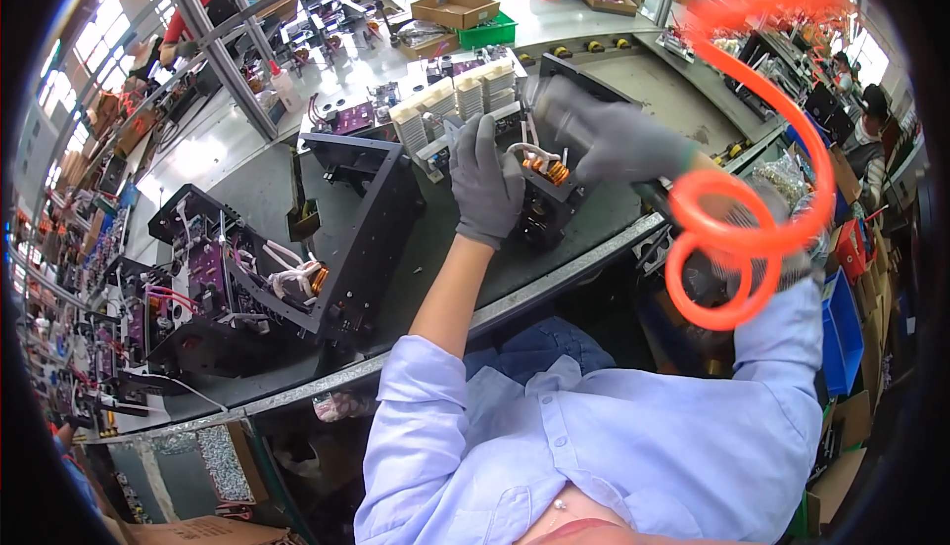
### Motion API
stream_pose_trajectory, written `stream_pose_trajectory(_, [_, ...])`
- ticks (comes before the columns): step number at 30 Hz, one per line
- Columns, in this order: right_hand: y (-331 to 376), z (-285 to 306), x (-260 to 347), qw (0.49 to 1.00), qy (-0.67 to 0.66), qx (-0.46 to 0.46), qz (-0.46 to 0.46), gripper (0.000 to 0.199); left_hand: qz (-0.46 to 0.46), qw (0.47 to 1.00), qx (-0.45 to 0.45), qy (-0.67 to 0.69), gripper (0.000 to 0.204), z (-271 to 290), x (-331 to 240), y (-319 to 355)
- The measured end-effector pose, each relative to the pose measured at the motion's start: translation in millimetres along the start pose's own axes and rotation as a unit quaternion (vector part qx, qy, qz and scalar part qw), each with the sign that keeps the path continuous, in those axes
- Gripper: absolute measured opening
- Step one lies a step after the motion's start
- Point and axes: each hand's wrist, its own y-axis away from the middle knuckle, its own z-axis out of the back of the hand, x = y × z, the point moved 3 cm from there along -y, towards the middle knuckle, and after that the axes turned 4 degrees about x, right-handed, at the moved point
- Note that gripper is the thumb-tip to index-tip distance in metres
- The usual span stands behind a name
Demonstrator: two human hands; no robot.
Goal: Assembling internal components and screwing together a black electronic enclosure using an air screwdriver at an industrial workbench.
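Note:
My left hand (485,184), in a grey glove, rests against the front of an open black chassis unit, its fingers stretched upward beside a row of pale finned blocks (485,90). A small light-coloured piece shows at its fingertips, too small to name. To the right, my right hand (614,139), gloved in grey too, is over the unit's right part. Motion smears its fingers, and whether it holds anything cannot be made out. Between the hands sits a copper-wound coil (556,171) with white leads.
Another black unit (346,238) with purple boards and a copper coil stands to the left on the dark bench line. An orange coiled hose (811,149) hangs at my right. Beyond are a cardboard box (455,10), a green bin (490,32) and a white bottle (285,88).

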Motion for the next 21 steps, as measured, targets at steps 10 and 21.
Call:
stream_pose_trajectory(10, [-56,44,22,0.989,-0.114,0.089,0.014,0.102,0.015,0.999,0.022,0.021,0.055,1,4,-3])
stream_pose_trajectory(21, [-70,-8,23,0.952,0.046,0.289,-0.09,0.103,0.003,1.0,-0.022,0.009,0.057,4,3,-2])
